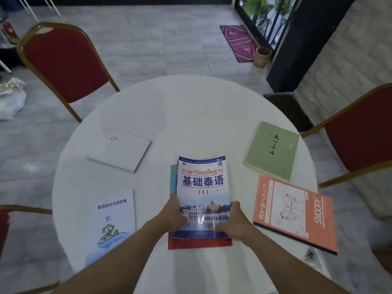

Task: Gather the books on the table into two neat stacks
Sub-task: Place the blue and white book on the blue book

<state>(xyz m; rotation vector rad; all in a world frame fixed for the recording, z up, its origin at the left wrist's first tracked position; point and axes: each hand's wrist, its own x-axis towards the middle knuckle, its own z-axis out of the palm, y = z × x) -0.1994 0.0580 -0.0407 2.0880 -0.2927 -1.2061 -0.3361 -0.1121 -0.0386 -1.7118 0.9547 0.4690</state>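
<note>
A blue-and-white language book tops a small stack in the middle of the round white table. Under it a red book sticks out at the near edge and a teal one at the left. My left hand grips the stack's left side and my right hand grips its right side. Loose books lie around: a white one at the far left, a pale blue one at the near left, a green one at the far right and an orange Snoopy notebook at the near right.
Red chairs with gold frames stand at the far left, at the right and at the near left edge. A dark bin sits on the floor beyond the table's right side. A potted plant stands by the window.
</note>
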